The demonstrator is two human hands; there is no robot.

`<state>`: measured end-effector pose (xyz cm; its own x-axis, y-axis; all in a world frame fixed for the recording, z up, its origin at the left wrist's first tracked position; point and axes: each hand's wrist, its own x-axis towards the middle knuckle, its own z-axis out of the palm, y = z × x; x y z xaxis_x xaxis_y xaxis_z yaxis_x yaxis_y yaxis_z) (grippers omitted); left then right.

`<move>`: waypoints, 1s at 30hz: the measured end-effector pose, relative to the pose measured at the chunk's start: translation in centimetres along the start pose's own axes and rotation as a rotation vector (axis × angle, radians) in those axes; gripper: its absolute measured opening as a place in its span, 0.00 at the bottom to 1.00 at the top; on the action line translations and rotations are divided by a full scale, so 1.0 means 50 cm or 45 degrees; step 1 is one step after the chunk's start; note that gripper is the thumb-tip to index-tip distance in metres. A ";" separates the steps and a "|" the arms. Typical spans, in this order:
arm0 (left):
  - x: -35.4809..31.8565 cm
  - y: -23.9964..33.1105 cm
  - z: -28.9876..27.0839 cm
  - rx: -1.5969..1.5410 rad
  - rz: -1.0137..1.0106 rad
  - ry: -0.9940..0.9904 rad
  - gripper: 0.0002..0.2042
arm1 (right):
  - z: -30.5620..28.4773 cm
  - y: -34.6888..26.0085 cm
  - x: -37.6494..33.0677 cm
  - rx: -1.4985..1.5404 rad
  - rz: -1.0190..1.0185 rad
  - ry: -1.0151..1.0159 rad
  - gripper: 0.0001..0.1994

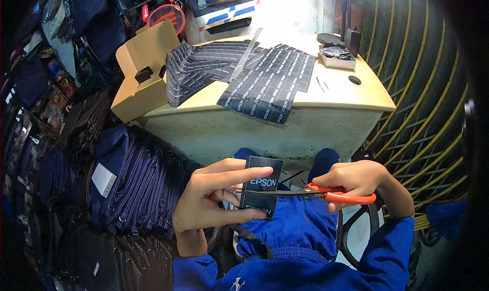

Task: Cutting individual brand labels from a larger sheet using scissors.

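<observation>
My left hand (pixel 211 191) pinches a small black label strip (pixel 262 176) with pale printing, thumb at its lower end and a finger across its upper part. My right hand (pixel 349 181) grips a pair of scissors (pixel 351 197) with orange-red handles. The scissor blades lie level across the middle of the strip, between the two printed parts. How far the cut goes I cannot tell. Both hands are above my lap, in front of the table. Printed black sheets (pixel 267 87) of the same look lie on the table, one drooping over its front edge.
The pale table (pixel 346 95) stands ahead, with an open cardboard box (pixel 145 62) at its left and a metal ruler (pixel 245 57) across the sheets. A small white box (pixel 337 59) sits at the right. Dark blue bags (pixel 140 184) are piled to my left.
</observation>
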<state>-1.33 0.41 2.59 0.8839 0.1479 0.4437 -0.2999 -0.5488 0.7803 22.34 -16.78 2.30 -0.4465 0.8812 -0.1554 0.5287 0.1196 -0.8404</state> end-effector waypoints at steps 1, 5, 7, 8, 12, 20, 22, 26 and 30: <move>-0.002 0.002 0.000 0.003 -0.001 0.004 0.33 | 0.000 -0.005 0.000 -0.006 -0.003 0.011 0.23; -0.001 0.002 0.004 -0.013 0.006 0.015 0.33 | -0.003 -0.005 0.000 -0.017 0.022 -0.004 0.22; -0.003 0.001 0.001 -0.033 -0.005 0.025 0.33 | -0.005 -0.004 0.001 -0.062 0.034 -0.023 0.22; -0.004 -0.002 -0.002 -0.040 -0.003 0.019 0.33 | -0.006 -0.002 0.002 -0.062 0.035 -0.026 0.22; 0.001 0.005 0.003 0.035 0.059 0.011 0.33 | -0.003 -0.002 -0.004 -0.072 0.021 -0.021 0.22; 0.000 0.008 0.000 0.006 0.006 0.016 0.33 | -0.004 -0.002 -0.002 -0.114 -0.043 0.031 0.25; 0.002 0.009 0.001 0.008 0.003 0.018 0.33 | -0.005 -0.010 -0.005 -0.079 0.074 0.000 0.21; 0.006 0.017 0.002 0.001 -0.007 0.014 0.33 | 0.000 0.006 -0.005 -0.105 -0.021 0.030 0.26; 0.008 0.020 0.005 -0.026 -0.070 0.026 0.33 | 0.000 0.010 -0.006 -0.114 -0.024 0.046 0.26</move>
<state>-1.21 -0.27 3.43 0.8917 0.1943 0.4089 -0.2586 -0.5228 0.8123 22.73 -16.98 1.91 -0.4316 0.8940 -0.1199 0.5838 0.1755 -0.7927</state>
